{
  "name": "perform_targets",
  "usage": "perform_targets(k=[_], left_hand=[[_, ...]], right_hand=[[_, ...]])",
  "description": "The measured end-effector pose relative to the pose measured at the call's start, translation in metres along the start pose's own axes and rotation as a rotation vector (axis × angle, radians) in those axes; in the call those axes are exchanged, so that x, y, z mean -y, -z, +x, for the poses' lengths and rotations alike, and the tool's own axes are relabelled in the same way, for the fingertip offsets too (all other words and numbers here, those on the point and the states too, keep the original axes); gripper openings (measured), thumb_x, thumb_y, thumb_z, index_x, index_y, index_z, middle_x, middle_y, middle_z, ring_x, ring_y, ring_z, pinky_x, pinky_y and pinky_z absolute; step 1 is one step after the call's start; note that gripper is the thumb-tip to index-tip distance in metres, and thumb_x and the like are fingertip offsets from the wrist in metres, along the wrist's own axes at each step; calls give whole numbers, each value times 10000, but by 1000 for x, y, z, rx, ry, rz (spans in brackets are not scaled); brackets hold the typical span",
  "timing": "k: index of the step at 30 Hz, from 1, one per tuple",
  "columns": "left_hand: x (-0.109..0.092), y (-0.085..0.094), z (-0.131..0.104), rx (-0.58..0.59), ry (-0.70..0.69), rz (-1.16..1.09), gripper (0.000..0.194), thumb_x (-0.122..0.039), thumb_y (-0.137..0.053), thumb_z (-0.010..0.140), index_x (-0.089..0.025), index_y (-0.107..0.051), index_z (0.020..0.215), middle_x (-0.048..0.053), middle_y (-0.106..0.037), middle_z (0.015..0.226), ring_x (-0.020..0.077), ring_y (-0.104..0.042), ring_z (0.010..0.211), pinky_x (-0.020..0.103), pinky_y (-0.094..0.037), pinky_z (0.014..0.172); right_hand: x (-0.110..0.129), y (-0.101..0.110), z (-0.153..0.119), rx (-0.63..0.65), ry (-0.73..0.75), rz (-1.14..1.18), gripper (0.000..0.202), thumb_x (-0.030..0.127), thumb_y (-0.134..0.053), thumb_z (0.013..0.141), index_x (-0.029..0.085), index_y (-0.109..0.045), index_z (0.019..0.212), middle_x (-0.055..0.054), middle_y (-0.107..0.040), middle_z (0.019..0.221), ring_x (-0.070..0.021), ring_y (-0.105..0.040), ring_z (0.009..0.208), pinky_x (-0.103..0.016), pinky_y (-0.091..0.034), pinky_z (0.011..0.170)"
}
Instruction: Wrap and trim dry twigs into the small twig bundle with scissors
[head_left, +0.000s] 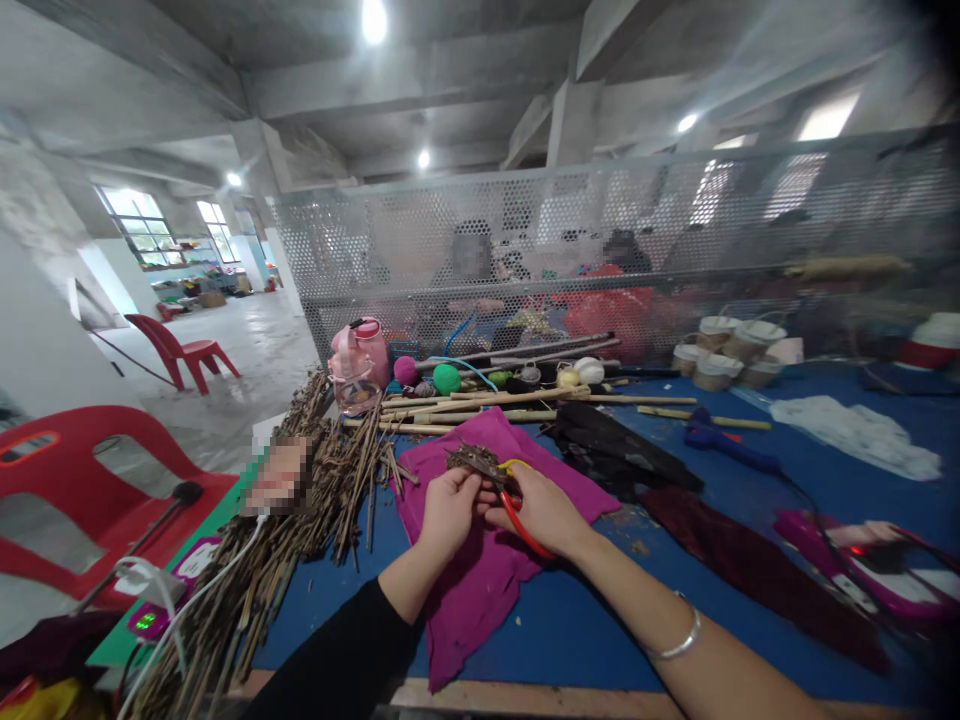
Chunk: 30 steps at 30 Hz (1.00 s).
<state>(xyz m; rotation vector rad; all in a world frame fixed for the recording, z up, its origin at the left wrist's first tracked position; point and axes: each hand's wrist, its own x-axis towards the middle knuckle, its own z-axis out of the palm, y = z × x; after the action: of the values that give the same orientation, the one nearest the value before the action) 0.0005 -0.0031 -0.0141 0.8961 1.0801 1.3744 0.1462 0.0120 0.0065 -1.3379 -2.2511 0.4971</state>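
Observation:
My left hand (pixel 451 508) is closed around a small brown clump of dried plant heads (pixel 471 458), held over a magenta cloth (pixel 480 620). Red-handled scissors (pixel 525 525), with some yellow on the grip, are in my right hand (pixel 546 508). Their blades point up and left and lie against the clump, close to my left fingertips. Whether the blades are parted is too small to tell. The cloth lies spread on the blue table under both hands. A large heap of dry stalks (pixel 300 530) lies just left of my left hand.
Bamboo sticks (pixel 480 403) and yarn balls (pixel 447 378) lie behind the cloth, near a pink jug (pixel 371 350). Black fabric (pixel 622 445) and dark red fabric (pixel 750 560) are to the right, with a blue glue gun (pixel 720 442). Power strips with cables sit at both sides. A perforated metal screen (pixel 420 250) stands behind.

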Motion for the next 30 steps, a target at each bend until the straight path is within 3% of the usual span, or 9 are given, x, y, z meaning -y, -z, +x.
perform_targets(k=[12,23,30], left_hand=[[-4,-7,-7,58,1,-62,278,-360,-612,665,-112,-590,789,74,-652,740,145,-612,526,228,-474,446],[1,-1,-1,-2,-41,-1,283,-372,-612,671,-106,-600,766,34,-594,646,87,-539,469,207,-459,440],[4,1,1,45,-82,-10,305,-300,-644,662,-116,-631,905,17,-594,662,68,-535,521,157,-421,469]], right_hand=[[-6,-7,-1,9,-48,32,369,437,-611,678,201,-514,945,-44,-623,899,-167,-586,769,-229,-359,603],[0,-4,0,33,-153,-63,401,507,-603,657,224,-556,937,-36,-652,838,-184,-603,741,-238,-347,584],[-1,-1,1,27,-157,-91,394,552,-564,676,234,-580,907,-28,-662,831,-202,-612,764,-242,-343,583]])
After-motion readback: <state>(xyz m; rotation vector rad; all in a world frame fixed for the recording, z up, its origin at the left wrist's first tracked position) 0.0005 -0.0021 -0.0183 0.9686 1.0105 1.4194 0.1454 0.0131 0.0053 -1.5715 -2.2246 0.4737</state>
